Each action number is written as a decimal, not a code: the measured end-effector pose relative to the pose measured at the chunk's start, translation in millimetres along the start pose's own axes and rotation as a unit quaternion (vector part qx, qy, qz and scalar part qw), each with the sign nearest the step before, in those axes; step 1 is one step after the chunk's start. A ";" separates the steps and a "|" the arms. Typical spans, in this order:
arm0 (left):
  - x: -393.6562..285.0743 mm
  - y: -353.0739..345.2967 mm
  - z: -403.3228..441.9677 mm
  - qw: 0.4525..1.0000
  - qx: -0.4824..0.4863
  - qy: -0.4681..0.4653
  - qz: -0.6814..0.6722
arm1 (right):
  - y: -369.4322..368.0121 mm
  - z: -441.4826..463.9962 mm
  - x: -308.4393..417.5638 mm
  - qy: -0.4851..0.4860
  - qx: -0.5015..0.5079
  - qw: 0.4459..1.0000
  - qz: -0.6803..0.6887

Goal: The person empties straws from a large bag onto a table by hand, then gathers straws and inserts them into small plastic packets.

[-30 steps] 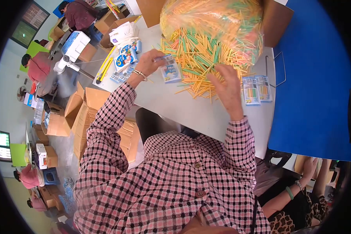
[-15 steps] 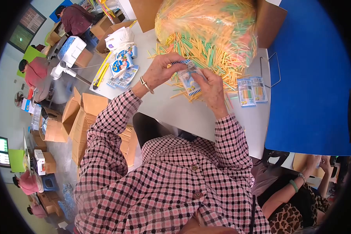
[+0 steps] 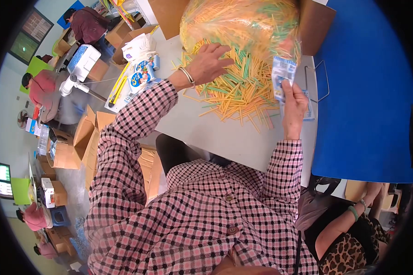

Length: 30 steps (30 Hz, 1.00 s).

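My left hand (image 3: 208, 65) hovers over the left part of a pile of thin yellow, green and orange sticks (image 3: 248, 91), fingers spread and nothing in them. To the right of the pile, my right hand (image 3: 295, 110) pinches a small clear plastic packet with blue printing (image 3: 284, 68) between thumb and fingers, holding it upright. Beneath and behind that hand lie filled packets (image 3: 309, 112), mostly covered by it. A large clear bag (image 3: 243, 23) full of the same sticks rests behind the pile.
Blue and white packets (image 3: 142, 78) and a white box (image 3: 138, 46) lie on the table's left side, beside a yellow cutter (image 3: 119, 87). A blue board (image 3: 367, 101) borders the table at right. Cardboard boxes (image 3: 85, 133) stand at left. A co-worker's arm (image 3: 339, 224) shows lower right.
My hands have moved apart. The right carried the packet right, over the filled packets; the left let go of it and opened above the sticks.
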State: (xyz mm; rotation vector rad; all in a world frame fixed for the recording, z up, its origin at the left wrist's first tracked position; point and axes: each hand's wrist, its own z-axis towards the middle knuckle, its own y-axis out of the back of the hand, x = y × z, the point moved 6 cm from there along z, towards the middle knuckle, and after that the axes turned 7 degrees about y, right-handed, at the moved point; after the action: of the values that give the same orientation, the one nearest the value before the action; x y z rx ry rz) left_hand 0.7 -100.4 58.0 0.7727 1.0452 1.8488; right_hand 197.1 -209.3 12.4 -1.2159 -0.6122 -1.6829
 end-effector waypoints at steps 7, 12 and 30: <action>-6.3 -39.4 25.0 0.988 0.064 -0.029 0.139 | 4.8 1.4 -6.8 -0.015 -0.049 0.998 0.028; -9.3 -51.9 33.8 0.987 0.044 -0.060 0.143 | 6.3 1.4 -10.5 -0.017 -0.037 0.999 0.012; 9.9 -31.4 28.6 0.993 0.098 0.065 0.006 | -0.6 1.3 -22.6 -0.055 -0.010 0.997 0.058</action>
State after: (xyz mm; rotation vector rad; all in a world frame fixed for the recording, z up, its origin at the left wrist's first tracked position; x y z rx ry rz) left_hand 31.3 -72.4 44.4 0.7800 1.3236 1.8456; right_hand 198.7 -199.1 -7.7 -1.3400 -0.5825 -1.5357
